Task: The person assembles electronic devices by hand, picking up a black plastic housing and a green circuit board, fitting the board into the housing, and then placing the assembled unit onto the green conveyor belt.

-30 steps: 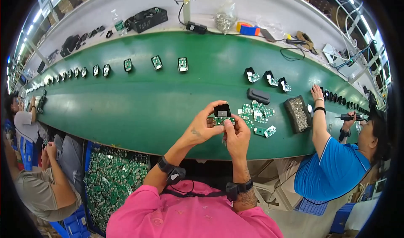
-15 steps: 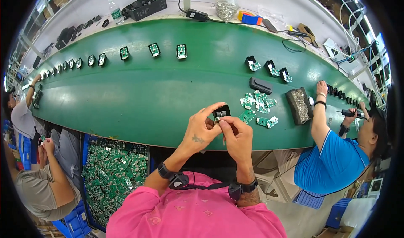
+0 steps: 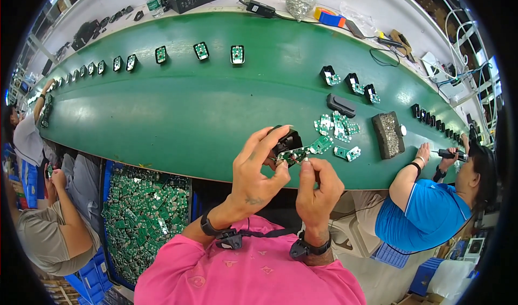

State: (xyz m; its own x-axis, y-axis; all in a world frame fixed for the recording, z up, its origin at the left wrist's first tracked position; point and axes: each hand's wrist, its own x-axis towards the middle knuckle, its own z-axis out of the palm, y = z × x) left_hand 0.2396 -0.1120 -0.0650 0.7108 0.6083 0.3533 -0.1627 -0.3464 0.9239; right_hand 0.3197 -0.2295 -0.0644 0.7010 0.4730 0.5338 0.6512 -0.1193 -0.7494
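Note:
My left hand [image 3: 259,167] grips a small black plastic housing [image 3: 287,140] over the near edge of the green conveyor belt [image 3: 178,116]. My right hand [image 3: 318,183] pinches a small green circuit board [image 3: 294,155] right under the housing, touching it. A loose pile of green circuit boards [image 3: 337,129] lies on the belt just beyond my right hand.
Black housings with boards stand in a row [image 3: 162,54] along the belt's far side and in a group [image 3: 350,83] at right. A black tray of small parts [image 3: 387,135] sits by a seated person in blue [image 3: 426,213]. A blue bin of boards [image 3: 143,213] is at lower left.
My hands have stayed together with the housing and board while drawing slightly nearer to me. The housings on the belt have shifted to the right.

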